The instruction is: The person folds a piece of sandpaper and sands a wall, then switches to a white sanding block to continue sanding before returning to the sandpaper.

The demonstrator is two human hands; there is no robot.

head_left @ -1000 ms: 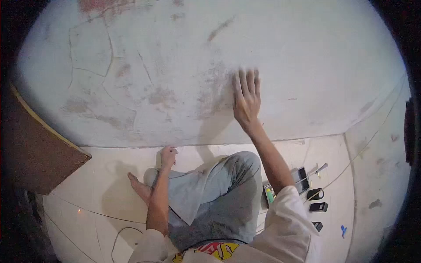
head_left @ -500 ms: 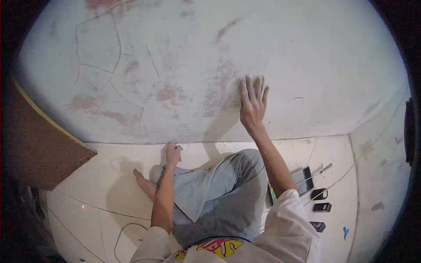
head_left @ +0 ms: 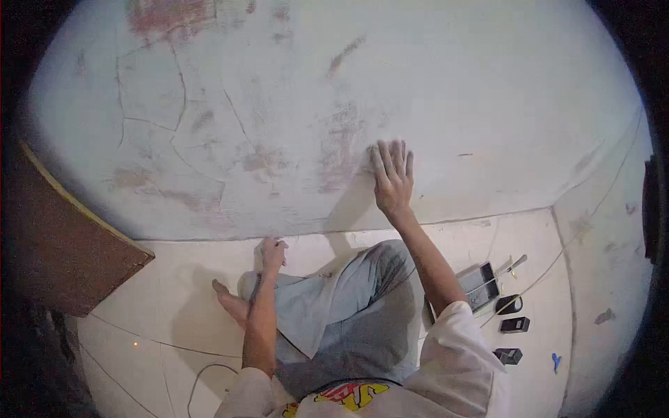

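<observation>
My right hand [head_left: 394,177] lies against the pale, patchy wall [head_left: 474,104], fingers stretched upward and close together. Whether anything sits under its palm is hidden. Reddish-brown worn patches and thin cracks mark the wall to its left. Down by the foot of the wall, my left hand [head_left: 274,255] is closed, close to my bent knee and just above the floor [head_left: 202,258]. What it holds, if anything, is too small to make out.
A brown board [head_left: 77,244] leans in from the left. To the right on the floor are a grey tray [head_left: 481,289], a black round object [head_left: 509,304], black blocks [head_left: 514,324] and a small blue item [head_left: 556,361]. Thin cables [head_left: 191,345] cross the floor.
My right hand has slid slightly down and left on the wall, staying flat. My left hand keeps nearly the same place, and the view has tilted up a little.
</observation>
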